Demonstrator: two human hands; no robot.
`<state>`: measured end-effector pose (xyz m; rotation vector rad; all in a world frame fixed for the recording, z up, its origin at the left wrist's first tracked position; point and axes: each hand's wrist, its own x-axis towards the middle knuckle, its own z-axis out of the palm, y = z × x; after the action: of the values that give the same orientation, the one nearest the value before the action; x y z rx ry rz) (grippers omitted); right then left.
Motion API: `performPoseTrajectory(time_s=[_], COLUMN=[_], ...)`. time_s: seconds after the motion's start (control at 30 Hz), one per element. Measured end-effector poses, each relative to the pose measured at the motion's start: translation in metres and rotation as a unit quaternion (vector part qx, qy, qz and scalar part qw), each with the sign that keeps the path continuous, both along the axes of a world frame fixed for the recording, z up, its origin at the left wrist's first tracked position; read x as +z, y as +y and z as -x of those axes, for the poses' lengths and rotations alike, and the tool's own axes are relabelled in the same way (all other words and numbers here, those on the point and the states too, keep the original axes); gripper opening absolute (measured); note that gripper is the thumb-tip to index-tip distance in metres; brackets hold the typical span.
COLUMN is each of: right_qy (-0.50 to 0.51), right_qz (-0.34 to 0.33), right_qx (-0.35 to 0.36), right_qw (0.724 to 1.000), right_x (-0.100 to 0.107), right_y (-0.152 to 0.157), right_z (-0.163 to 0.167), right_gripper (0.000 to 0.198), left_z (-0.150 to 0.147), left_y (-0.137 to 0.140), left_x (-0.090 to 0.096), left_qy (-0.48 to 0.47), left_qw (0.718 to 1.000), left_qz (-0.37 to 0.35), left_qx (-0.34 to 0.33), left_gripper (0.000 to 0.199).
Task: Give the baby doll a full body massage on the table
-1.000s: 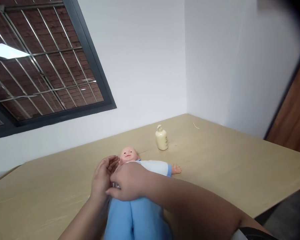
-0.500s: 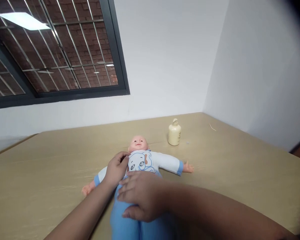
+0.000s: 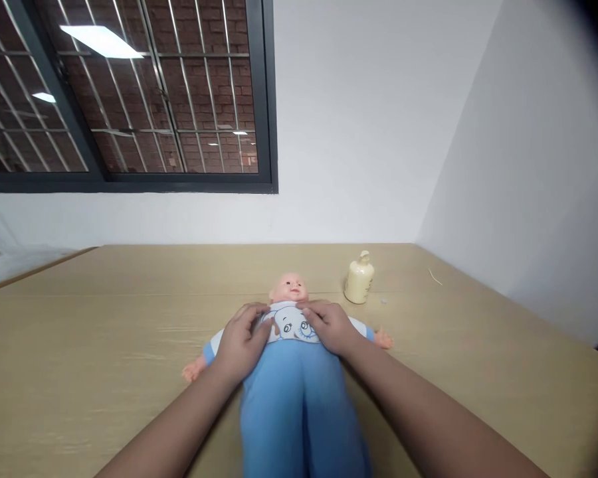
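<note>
1. Blue trousers [image 3: 301, 418] and a white shirt [image 3: 294, 326] clothe the doll [image 3: 299, 358], which lies face up on the counter [image 3: 129, 299], head toward the wall [image 3: 353, 119] and legs toward the person.
2. Shirt front: bears a printed cartoon animal; 2 printed eyes show between the hands.
3. Doll arms: spread outward, 1 per side. White sleeves end in blue cuffs, with the doll's 2 bare hands beyond them.
4. Left hand [image 3: 242, 342]: rests on the side of the doll's chest at left of view. Fingers bend over the shirt; the thumb lies toward the print. Whether cloth is pinched cannot be determined.
5. Right hand [image 3: 331, 328]: rests on the opposite side of the chest. Fingers point inward, just below the doll's head. Whether they grasp cloth or only lie on it cannot be determined.
6. Bottle [image 3: 359, 282]: cream, pump-topped, upright on the counter, right of the doll's head and apart from it.
7. Strand [image 3: 435, 277]: thin, pale, lying on the counter farther right.
8. Window [image 3: 119, 99]: dark-framed, at upper left, with metal bars and brickwork behind the glass.
</note>
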<state>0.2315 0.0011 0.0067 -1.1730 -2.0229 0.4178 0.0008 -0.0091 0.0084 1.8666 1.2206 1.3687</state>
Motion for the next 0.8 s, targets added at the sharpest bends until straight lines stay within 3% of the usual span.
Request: performPoseTrajectory(time_s=[0.07, 0.13, 0.23, 0.3, 0.37, 0.43, 0.6, 0.7, 0.8], right_qy=[0.001, -0.019, -0.048, -0.063, -0.071, -0.071, -0.053, -0.035, -0.007], right_qz=[0.015, 0.013, -0.001, -0.003, -0.006, -0.009, -0.005, -0.006, -0.010], right_qx=[-0.056, -0.086, -0.110, -0.116, -0.120, -0.118, -0.097, -0.073, -0.059], right_qw=[0.998, 0.996, 0.993, 0.991, 0.990, 0.990, 0.994, 0.997, 0.998], right_x=[-0.003, -0.005, -0.008, -0.010, -0.012, -0.013, -0.011, -0.011, -0.014], right_y=[0.005, 0.008, 0.012, 0.015, 0.019, 0.020, 0.019, 0.019, 0.022], right_z=[-0.003, -0.004, -0.003, -0.003, -0.003, -0.004, -0.005, -0.006, -0.007], right_gripper=[0.042, 0.045, 0.042, 0.038, 0.035, 0.035, 0.038, 0.034, 0.024], left_z=[-0.001, -0.003, -0.006, -0.007, -0.007, -0.005, -0.001, -0.001, 0.001], left_y=[-0.027, -0.053, -0.072, -0.067, -0.049, -0.027, 0.022, 0.038, 0.046], left_x=[0.011, 0.020, 0.026, 0.028, 0.027, 0.024, 0.010, -0.001, -0.011], left_qy=[0.009, 0.034, 0.169, 0.278, 0.356, 0.382, 0.307, 0.226, 0.188], left_qw=[0.999, 0.990, 0.947, 0.909, 0.884, 0.884, 0.936, 0.968, 0.979], left_qz=[-0.025, -0.025, -0.031, -0.049, -0.054, -0.049, -0.018, 0.003, 0.007], left_qx=[-0.044, -0.132, -0.272, -0.307, -0.297, -0.266, -0.169, -0.111, -0.074], left_gripper=[0.026, 0.043, 0.066, 0.082, 0.089, 0.085, 0.058, 0.044, 0.037])
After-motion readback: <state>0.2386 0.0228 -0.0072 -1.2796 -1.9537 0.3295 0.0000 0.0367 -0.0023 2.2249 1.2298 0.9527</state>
